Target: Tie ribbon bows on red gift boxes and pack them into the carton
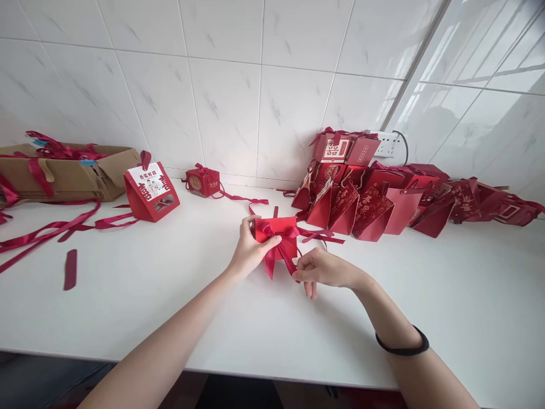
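In the middle of the white table lies a small red gift box with a dark pink ribbon bow tied on top. My left hand grips the box from its left side, the thumb pressed on the bow near its knot. One tail of the ribbon hangs toward the front right corner, and my right hand pinches its end between thumb and index finger. The other fingers of that hand curl below. Part of the box's left side is hidden by my left hand.
Several red gift boxes are grouped at the right by the wall, near a power strip. At the left stand a cardboard carton holding ribbon, a red tented box and a small tied box. Loose ribbon trails there.
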A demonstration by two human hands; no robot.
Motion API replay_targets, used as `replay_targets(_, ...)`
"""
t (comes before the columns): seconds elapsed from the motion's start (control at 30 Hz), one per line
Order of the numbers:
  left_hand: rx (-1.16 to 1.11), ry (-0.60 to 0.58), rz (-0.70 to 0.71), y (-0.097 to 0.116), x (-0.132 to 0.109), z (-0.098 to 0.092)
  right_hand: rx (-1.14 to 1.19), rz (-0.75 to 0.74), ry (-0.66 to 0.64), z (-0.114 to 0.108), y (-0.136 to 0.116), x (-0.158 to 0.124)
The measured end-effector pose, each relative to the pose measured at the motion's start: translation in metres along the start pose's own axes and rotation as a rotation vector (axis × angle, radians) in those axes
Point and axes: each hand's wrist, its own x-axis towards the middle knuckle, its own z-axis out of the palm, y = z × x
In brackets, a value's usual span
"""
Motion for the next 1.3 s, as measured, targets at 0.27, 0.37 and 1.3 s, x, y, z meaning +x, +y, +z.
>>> replay_targets(0.27,0.046,-0.064,0.025,0.001,-0.002,-0.002,0.079,-0.312,0.625,-0.001,0.008,0.014)
replay_targets(0.37,0.085,-0.084,0.089,-0.001,-0.004,0.000,0.133,-0.389,0.704,0.006,0.009,0.023)
replay_targets(1.3,0.363,0.238,0.663,-0.014,-0.003,-0.001,0.368,-0.408,0.672,0.011,0.005,0.019)
